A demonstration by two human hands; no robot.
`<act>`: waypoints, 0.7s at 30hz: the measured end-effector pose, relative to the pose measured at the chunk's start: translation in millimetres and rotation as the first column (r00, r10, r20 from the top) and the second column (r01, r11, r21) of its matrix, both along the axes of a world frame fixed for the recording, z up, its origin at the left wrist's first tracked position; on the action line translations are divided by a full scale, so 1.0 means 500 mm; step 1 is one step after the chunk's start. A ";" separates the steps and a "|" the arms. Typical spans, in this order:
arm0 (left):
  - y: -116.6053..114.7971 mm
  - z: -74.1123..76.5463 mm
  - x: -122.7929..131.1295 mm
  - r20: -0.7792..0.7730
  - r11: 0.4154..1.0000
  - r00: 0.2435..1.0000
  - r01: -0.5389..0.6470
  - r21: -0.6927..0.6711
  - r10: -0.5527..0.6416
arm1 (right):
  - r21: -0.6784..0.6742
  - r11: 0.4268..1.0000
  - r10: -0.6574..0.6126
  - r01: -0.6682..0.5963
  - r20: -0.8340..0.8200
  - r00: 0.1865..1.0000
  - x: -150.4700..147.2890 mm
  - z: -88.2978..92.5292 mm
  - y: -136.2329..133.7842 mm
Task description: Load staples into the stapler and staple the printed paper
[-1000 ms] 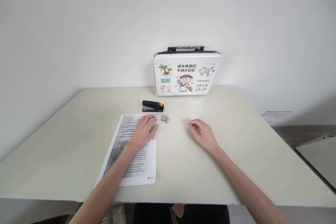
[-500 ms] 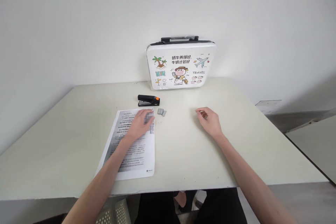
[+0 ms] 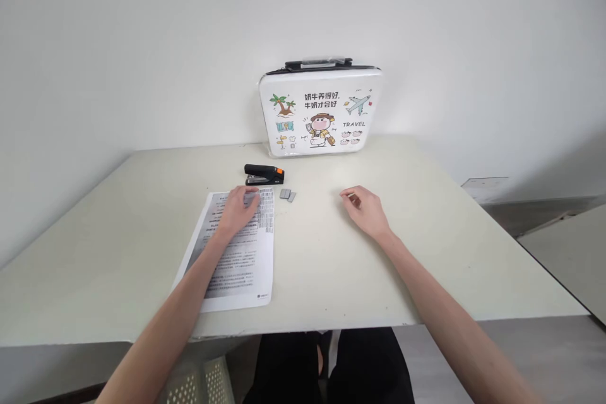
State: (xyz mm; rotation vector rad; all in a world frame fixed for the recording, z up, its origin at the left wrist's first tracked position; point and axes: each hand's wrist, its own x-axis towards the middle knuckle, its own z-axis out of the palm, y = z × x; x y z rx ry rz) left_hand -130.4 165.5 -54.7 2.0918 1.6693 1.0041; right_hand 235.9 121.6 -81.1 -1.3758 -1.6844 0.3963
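My left hand (image 3: 238,209) lies flat, fingers stretched out, on the upper part of a printed sheet of paper (image 3: 234,259) on the pale table (image 3: 331,265). Just beyond its fingertips sits a black stapler with an orange end (image 3: 263,174). Two small grey strips of staples (image 3: 287,195) lie right of the sheet's top corner. My right hand (image 3: 365,209) rests on the bare tabletop to the right, fingers loosely curled, with nothing visible in it.
A white case with cartoon prints and a black handle (image 3: 320,110) stands upright against the wall at the back of the table. The table's right edge (image 3: 521,246) drops off toward a lower surface. A pale perforated basket (image 3: 199,385) shows below the front edge.
The view has shifted, so everything sits a little higher and to the left in frame. My left hand slid slightly left on the paper. My right hand stays about where it was.
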 end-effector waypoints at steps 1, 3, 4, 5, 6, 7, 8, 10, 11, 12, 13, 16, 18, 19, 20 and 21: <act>0.000 0.000 0.000 -0.011 1.000 1.000 0.014 -0.002 -0.014 | 0.002 1.000 0.006 -0.006 0.005 1.000 -0.001 0.000 0.000; 0.000 0.000 -0.001 -0.021 1.000 0.999 0.027 -0.009 -0.028 | 0.003 1.000 0.017 -0.017 0.015 1.000 -0.002 0.000 -0.002; 0.001 0.001 -0.001 -0.019 1.000 0.999 0.028 -0.015 -0.028 | 0.004 1.000 0.020 -0.021 0.018 1.000 -0.003 0.001 -0.003; 0.002 0.001 -0.002 -0.014 0.999 1.000 0.025 -0.023 -0.025 | 0.004 1.000 0.023 -0.024 0.018 1.000 -0.003 0.002 -0.005; 0.004 0.002 -0.004 -0.006 0.999 1.000 0.020 -0.034 -0.020 | 0.004 1.000 0.026 -0.026 0.018 1.000 -0.004 0.003 -0.007; 0.005 0.002 -0.006 0.006 0.999 1.000 0.015 -0.047 -0.015 | 0.004 1.000 0.029 -0.029 0.017 0.999 -0.005 0.003 -0.008; 0.007 0.002 -0.008 0.020 0.998 1.000 0.009 -0.062 -0.008 | 0.002 1.000 0.031 -0.031 0.018 0.999 -0.006 0.004 -0.009; 0.010 0.002 -0.014 0.057 0.996 0.998 -0.005 -0.087 0.009 | 0.000 0.999 0.036 -0.036 0.022 0.999 -0.007 0.003 -0.011; 0.011 0.002 -0.018 0.075 0.995 0.997 -0.013 -0.095 0.020 | 0.000 0.999 0.038 -0.038 0.023 0.999 -0.008 0.003 -0.011; 0.011 0.001 -0.021 0.093 0.995 0.995 -0.025 -0.096 0.034 | 0.000 0.999 0.040 -0.040 0.023 0.999 -0.009 0.002 -0.010; 0.011 0.000 -0.024 0.107 0.995 0.993 -0.041 -0.092 0.051 | -0.001 0.999 0.042 -0.042 0.022 0.999 -0.009 0.001 -0.009; 0.011 0.003 -0.028 0.123 0.992 0.985 -0.118 -0.050 0.124 | -0.003 0.999 0.049 -0.049 0.024 0.998 -0.010 0.000 -0.006; 0.019 0.013 -0.024 0.116 0.986 0.979 -0.169 0.008 0.167 | -0.002 0.998 0.055 -0.055 0.027 0.998 -0.010 0.000 -0.005; 0.027 0.023 -0.021 0.115 0.982 0.977 -0.184 0.044 0.178 | -0.002 0.998 0.057 -0.057 0.028 0.998 -0.010 0.000 -0.004; 0.038 0.034 -0.017 0.099 0.979 0.980 -0.183 0.087 0.175 | -0.003 0.998 0.059 -0.059 0.027 0.998 -0.010 0.000 -0.003; 0.052 0.048 -0.013 0.048 0.980 0.987 -0.156 0.125 0.152 | -0.004 0.998 0.059 -0.059 0.027 0.998 -0.010 0.000 -0.003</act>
